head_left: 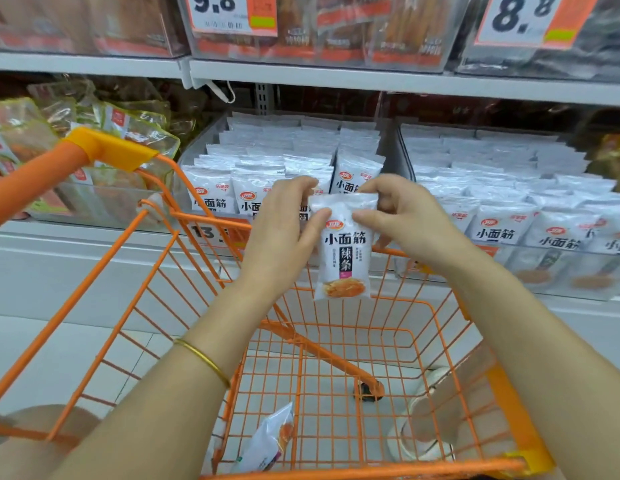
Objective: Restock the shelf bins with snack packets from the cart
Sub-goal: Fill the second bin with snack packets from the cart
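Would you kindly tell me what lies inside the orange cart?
One snack packet lies on the wire floor of the orange cart. The forearms cover its near corners, so more may hide there.

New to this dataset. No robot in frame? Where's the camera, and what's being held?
There is no robot here. A person works with bare hands, and the single picture comes from a wide-angle camera worn on their head, looking forward and down.

The left hand and right hand both pinch the top of one white packet, which hangs upright above an orange wire cart. A second packet lies on the cart's bottom.

Behind the cart, clear bins on the shelf are packed with rows of the same white packets. The shelf above holds other snacks and large price tags.
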The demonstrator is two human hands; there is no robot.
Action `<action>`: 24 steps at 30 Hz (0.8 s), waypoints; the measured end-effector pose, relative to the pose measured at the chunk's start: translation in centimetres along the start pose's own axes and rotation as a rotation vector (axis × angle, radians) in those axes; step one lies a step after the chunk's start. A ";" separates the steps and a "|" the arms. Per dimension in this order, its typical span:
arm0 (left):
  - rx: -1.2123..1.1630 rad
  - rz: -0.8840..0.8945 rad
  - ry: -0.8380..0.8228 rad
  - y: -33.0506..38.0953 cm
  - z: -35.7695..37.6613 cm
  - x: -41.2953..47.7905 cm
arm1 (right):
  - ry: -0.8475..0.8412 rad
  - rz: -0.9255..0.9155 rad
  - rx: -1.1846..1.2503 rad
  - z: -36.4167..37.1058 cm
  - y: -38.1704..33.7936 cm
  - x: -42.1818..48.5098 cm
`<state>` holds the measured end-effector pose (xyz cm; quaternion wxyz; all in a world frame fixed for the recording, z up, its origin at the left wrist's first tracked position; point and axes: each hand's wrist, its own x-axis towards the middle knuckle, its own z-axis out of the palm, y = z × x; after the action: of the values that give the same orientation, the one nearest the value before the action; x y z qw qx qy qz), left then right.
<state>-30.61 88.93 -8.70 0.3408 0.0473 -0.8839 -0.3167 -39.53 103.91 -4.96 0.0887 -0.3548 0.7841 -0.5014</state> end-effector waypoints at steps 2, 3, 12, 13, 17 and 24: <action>0.160 0.064 0.016 -0.6 0.0 -0.1 | 0.089 0.011 0.011 -0.4 0.2 0.7; 0.215 0.069 0.010 -0.7 0.0 -0.1 | 0.132 0.010 0.007 -0.6 0.2 0.8; 0.448 0.194 -0.141 -2.7 1.2 -1.0 | 0.560 -0.044 -0.167 -2.9 -0.7 4.2; 0.457 0.198 -0.143 -2.8 1.3 -1.1 | 0.561 -0.048 -0.212 -2.7 -0.9 4.6; 0.465 0.196 -0.136 -2.8 1.3 -1.0 | 0.561 -0.051 -0.379 -2.1 -1.5 6.2; 0.454 0.179 -0.145 -2.8 1.3 -1.0 | 0.350 0.054 -0.610 -0.2 0.2 8.0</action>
<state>-31.04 87.69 -11.63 0.2836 0.0215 -0.9553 -0.0812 -45.55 98.96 -3.33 -0.1438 -0.2530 0.9102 -0.2948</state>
